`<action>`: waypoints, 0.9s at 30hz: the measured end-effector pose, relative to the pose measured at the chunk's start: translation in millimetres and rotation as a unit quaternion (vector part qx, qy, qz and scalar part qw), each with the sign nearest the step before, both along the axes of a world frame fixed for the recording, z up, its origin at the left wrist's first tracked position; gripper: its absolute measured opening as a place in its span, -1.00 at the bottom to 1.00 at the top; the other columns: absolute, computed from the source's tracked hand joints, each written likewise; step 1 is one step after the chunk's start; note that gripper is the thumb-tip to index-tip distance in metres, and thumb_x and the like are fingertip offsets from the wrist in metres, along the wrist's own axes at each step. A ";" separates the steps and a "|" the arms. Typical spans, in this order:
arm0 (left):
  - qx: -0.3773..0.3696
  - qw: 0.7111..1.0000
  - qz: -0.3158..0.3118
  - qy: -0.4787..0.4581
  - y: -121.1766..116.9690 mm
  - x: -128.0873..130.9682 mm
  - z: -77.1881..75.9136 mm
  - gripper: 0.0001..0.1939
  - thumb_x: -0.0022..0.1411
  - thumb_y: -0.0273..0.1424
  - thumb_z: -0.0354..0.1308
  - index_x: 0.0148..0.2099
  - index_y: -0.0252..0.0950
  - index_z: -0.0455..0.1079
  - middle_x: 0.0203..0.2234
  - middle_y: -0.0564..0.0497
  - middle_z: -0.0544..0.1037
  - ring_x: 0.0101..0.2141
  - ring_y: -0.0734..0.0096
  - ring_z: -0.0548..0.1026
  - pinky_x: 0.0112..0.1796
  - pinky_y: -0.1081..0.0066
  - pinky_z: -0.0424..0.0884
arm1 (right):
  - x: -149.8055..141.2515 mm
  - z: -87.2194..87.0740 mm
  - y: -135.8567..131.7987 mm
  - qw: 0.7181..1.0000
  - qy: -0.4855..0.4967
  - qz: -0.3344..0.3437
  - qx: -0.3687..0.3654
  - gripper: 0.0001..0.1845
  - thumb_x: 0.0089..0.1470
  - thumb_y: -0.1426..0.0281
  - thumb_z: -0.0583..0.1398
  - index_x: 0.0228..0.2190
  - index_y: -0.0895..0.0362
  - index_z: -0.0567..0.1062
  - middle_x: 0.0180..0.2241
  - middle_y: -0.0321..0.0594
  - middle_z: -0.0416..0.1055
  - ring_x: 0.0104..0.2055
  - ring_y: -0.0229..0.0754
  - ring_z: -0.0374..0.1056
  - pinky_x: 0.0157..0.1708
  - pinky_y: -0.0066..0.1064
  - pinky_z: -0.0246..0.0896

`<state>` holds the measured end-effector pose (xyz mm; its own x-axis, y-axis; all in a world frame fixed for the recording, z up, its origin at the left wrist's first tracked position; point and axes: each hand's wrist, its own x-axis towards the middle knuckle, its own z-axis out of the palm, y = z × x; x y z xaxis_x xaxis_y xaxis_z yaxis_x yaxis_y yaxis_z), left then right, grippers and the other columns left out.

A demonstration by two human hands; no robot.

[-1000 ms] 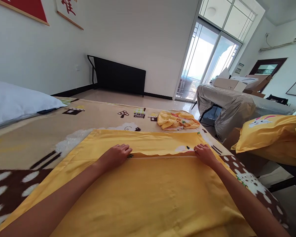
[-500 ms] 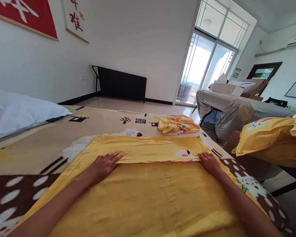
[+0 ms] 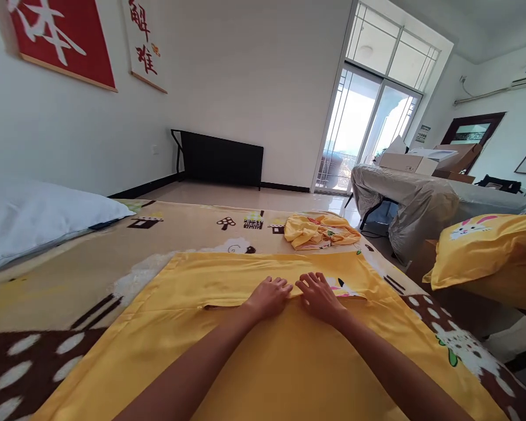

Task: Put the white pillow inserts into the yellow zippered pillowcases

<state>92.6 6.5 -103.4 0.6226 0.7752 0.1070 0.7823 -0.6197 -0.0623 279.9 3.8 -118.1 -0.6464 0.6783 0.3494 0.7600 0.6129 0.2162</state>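
A large yellow cloth (image 3: 263, 356) lies spread flat on the patterned blanket (image 3: 70, 275), its far part folded over toward me along a straight edge. My left hand (image 3: 267, 296) and my right hand (image 3: 318, 295) lie side by side on the middle of that folded edge, fingers stretched out and pressed flat on the fabric. Neither hand holds anything.
A crumpled yellow cloth (image 3: 319, 229) sits on the far edge of the blanket. A white pillow (image 3: 35, 216) lies at the left. A yellow rabbit-print pillow (image 3: 486, 245) is at the right, near a table under a grey cover (image 3: 412, 199) with cardboard boxes (image 3: 421, 161).
Both hands have slid inward along the folded edge, from its two ends to its middle, and now nearly touch. The camera has tilted slightly.
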 end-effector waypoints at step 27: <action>-0.017 1.000 0.020 0.010 125.7 -3.7 -14.5 -0.58 0.23 -0.13 0.01 0.02 -0.27 0.36 0.01 -0.16 0.44 0.01 0.15 0.36 -0.05 0.20 0.25 | -27.7 -10.0 -64.5 0.981 0.018 0.070 -0.179 -0.67 -0.03 0.17 0.20 -0.37 0.21 0.43 -0.40 -0.08 0.39 -0.36 -0.04 0.30 -0.41 -0.27 0.24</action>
